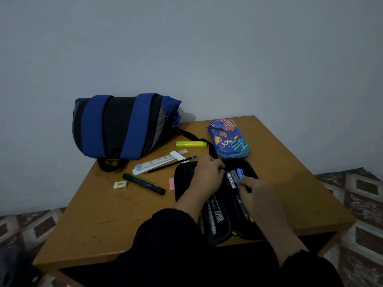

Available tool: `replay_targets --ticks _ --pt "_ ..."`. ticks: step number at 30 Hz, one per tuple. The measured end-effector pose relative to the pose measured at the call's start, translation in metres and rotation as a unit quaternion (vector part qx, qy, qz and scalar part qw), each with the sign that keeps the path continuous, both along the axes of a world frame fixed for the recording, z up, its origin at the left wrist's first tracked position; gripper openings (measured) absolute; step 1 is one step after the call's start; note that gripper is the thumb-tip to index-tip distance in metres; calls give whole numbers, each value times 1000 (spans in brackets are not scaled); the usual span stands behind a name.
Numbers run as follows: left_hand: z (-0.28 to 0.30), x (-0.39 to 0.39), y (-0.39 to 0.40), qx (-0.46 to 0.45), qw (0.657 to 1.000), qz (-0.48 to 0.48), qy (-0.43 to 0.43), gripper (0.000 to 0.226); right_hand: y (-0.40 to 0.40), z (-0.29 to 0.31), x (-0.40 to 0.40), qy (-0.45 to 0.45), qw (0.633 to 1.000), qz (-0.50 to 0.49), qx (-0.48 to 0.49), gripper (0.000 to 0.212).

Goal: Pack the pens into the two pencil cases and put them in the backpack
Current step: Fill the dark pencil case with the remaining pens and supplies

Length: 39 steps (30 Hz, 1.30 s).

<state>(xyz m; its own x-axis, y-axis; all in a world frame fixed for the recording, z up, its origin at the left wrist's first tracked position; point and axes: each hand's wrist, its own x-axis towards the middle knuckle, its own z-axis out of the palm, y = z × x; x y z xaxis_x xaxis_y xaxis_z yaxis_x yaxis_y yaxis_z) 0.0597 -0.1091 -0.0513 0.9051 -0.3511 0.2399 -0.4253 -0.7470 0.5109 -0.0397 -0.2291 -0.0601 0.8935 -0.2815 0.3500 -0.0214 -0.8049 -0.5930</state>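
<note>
A blue-and-black backpack (122,126), a blue space-print case (229,139), a yellow highlighter (191,144), a black case (182,172), an ochre table (103,214).

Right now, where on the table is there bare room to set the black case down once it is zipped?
Bare wood lies along the brown wooden table's near-left, below the small green eraser, and right of the open black pencil case. Between the blue-black backpack and case it is crowded.
</note>
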Motion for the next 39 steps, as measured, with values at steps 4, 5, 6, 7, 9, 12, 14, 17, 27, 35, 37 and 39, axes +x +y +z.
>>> replay_targets --ticks 4,5,6,7,9,12,14,17,27,35,37,39 --pt "10 0 3 -34 999 -3 38 25 1 1 -1 -3 1000 3 1 26" --pt "15 -1 5 -52 997 -4 52 25 1 2 -2 -3 1000 4 0 26" --pt "19 -1 9 -68 996 -3 59 26 1 2 -2 -3 1000 4 -2 26" --pt "23 -2 13 -82 995 3 57 26 1 2 -3 -4 1000 4 -2 26" --pt "28 -1 25 -101 994 33 36 25 1 2 -3 -7 1000 5 2 26" --pt "27 3 53 -99 987 127 -2 24 1 2 -3 -8 1000 7 4 27" --pt "26 3 75 -61 975 214 -13 29 1 1 -3 -8 1000 8 6 27" --pt "26 0 113 31 944 329 2 36 1 1 -3 -13 1000 9 2 26" --pt "3 6 152 -13 914 400 61 26 0 -1 -2 -7 1000 11 -3 27" --pt "7 11 139 -87 945 311 54 22 1 0 -2 -4 1000 3 5 26" --pt "12 9 140 -183 925 322 83 26 1 0 -2 -3 1000 3 9 27" --pt "13 6 142 -282 894 330 111 31 1 1 -3 -5 1000 4 3 26"
